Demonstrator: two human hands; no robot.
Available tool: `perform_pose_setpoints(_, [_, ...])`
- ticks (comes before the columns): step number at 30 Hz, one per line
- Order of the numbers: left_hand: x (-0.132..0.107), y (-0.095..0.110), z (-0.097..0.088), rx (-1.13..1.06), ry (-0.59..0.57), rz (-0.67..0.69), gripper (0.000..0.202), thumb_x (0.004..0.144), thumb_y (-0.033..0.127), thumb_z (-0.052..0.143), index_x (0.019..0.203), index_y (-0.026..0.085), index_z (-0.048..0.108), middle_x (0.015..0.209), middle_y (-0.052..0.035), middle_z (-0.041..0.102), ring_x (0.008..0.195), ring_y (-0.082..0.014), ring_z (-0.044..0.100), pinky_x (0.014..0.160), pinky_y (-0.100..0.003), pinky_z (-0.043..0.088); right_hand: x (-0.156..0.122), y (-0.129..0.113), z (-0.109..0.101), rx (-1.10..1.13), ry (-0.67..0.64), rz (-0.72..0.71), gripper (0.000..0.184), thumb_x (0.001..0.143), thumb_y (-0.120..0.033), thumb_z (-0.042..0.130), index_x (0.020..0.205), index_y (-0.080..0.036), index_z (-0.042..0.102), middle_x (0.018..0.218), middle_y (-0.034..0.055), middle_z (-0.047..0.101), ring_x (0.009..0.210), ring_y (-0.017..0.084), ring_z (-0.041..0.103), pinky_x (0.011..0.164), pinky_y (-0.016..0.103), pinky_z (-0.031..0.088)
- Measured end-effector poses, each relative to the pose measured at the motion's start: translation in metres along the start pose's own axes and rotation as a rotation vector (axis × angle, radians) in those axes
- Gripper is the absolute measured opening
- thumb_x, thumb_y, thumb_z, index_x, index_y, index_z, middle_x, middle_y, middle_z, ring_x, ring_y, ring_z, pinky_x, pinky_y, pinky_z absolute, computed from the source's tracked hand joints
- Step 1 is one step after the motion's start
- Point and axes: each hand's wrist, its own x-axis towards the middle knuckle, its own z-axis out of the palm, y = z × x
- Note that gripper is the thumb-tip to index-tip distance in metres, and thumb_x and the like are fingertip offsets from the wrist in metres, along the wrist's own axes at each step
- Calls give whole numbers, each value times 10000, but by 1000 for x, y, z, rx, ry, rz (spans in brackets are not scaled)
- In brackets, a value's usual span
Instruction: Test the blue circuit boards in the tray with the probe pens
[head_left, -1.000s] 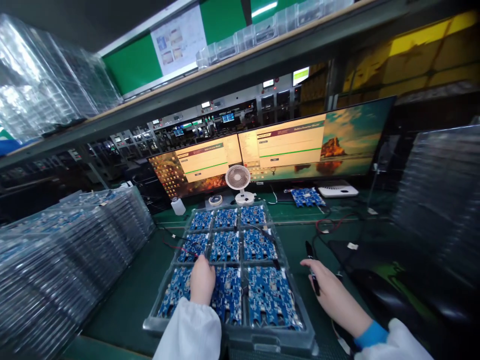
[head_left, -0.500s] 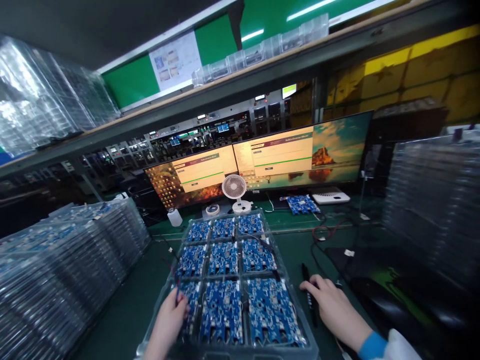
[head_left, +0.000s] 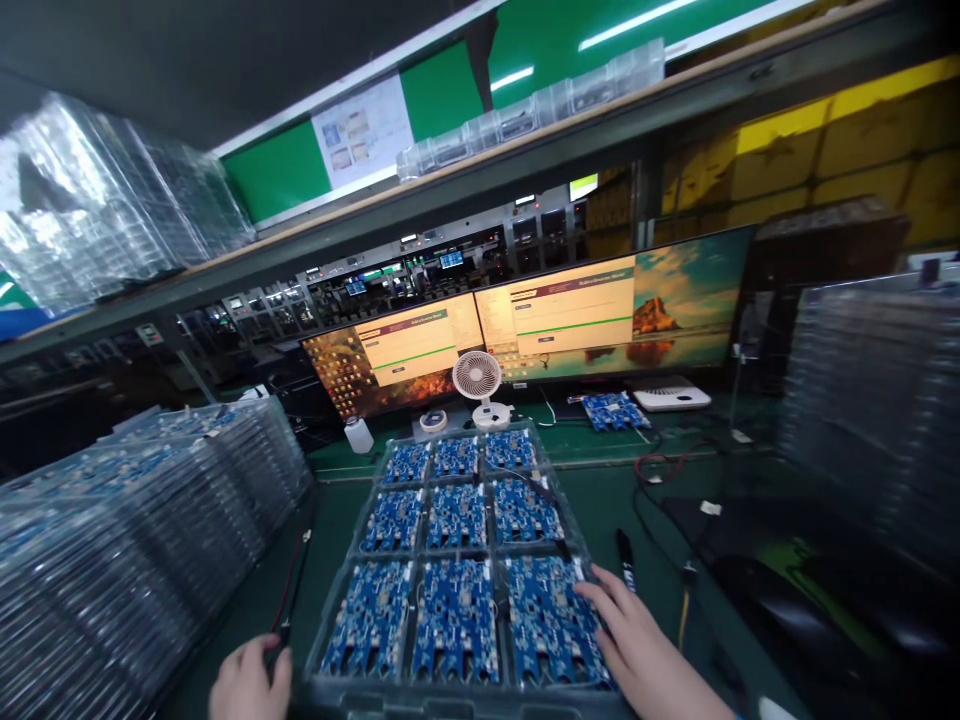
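My left hand [head_left: 251, 682] is at the bottom left, beside the tray, with thumb and fingers closed on the dark end of a thin red-and-black cable [head_left: 289, 590]. The cable runs up along the green table and ends in a small white plug. My right hand [head_left: 637, 640] reaches in from the right with fingers apart, its fingertips over the right edge of the nearest right circuit board [head_left: 544, 615]. Blue boards fill the compartments of a clear plastic tray [head_left: 341, 590]. A black marker pen [head_left: 625, 560] lies just beyond my right hand, partly hidden by it.
Tall stacks of trays stand at the left [head_left: 150, 560] and right [head_left: 862, 370]. Behind the tray are a small white fan [head_left: 477, 376], two monitors [head_left: 570, 310] and a loose blue board [head_left: 611, 410]. Loose wires [head_left: 652, 500] and a dark computer mouse [head_left: 757, 600] lie on the right.
My left hand has moved off the tray's near-left board, left and down onto the table, with the cable. My right hand has left the marker pen and moved left to the tray's right edge.
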Motion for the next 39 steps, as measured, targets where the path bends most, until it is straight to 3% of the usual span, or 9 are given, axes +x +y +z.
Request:
perform_pose_setpoints(2, [1,20,13,-265,-45,35,499,657,575,429,874,158,597,1003,-196,640,1031,-364,590,975,-484,435,-6,-2,10,13,-53,64,479,873,-267,372,1337,-207,474,1534,125,176,1409,295,187,1127,500,256])
perform_pose_setpoints(5, [5,37,28,-547,-178,-83,543,614,642,529,896,183,602,987,-136,674,1014,-343,610,961,-460,457,-10,-3,17,59,-79,110,473,887,-283,365,1349,-226,452,1565,93,53,1429,271,74,1146,481,196])
perform_pose_setpoints(13, [10,32,39,-1110,-242,-385,460,571,501,720,890,184,620,1063,-98,696,1171,-330,558,1062,-436,409,-6,0,23,213,-35,154,491,864,-359,398,1335,-232,453,1572,60,-22,1431,254,42,1147,457,187])
perform_pose_setpoints(17, [8,37,33,-1220,-287,-483,291,627,337,719,853,174,635,1113,-88,685,1230,-315,513,1129,-428,326,-6,2,26,277,-7,160,486,832,-409,430,1277,-227,502,1567,81,49,1429,264,51,1145,466,187])
perform_pose_setpoints(21, [5,44,27,-1350,-301,-587,140,705,178,656,845,170,643,1099,-68,693,1247,-272,504,1126,-386,331,-6,4,25,338,16,187,484,788,-453,477,1216,-234,536,1559,90,113,1424,282,100,1138,474,203])
perform_pose_setpoints(27, [5,46,19,-1511,-294,-724,209,737,17,552,852,172,632,1049,-72,706,1233,-227,516,1077,-319,377,-7,4,20,489,54,216,465,739,-525,525,1096,-237,603,1532,103,210,1417,295,152,1139,491,184])
perform_pose_setpoints(31, [3,45,14,-1608,-348,-726,183,791,64,524,942,136,598,1100,-153,677,1197,-268,544,899,-302,541,-9,0,14,781,181,240,457,697,-540,630,1038,-235,622,1511,98,275,1398,295,225,1146,444,195])
perform_pose_setpoints(34, [-2,47,7,-1654,-380,-650,366,785,82,486,1142,131,542,1200,-202,621,1158,-327,567,816,-375,589,-11,-10,-1,1121,195,341,521,684,-533,708,1111,-263,584,1474,69,364,1347,277,344,1088,373,342])
perform_pose_setpoints(39, [-1,40,1,-1778,-516,-657,637,815,228,413,1436,136,309,1339,-217,519,1257,-319,484,953,-430,519,-14,-29,-32,1485,175,547,900,521,-483,858,1295,-291,440,1386,60,486,1274,263,446,949,304,484])
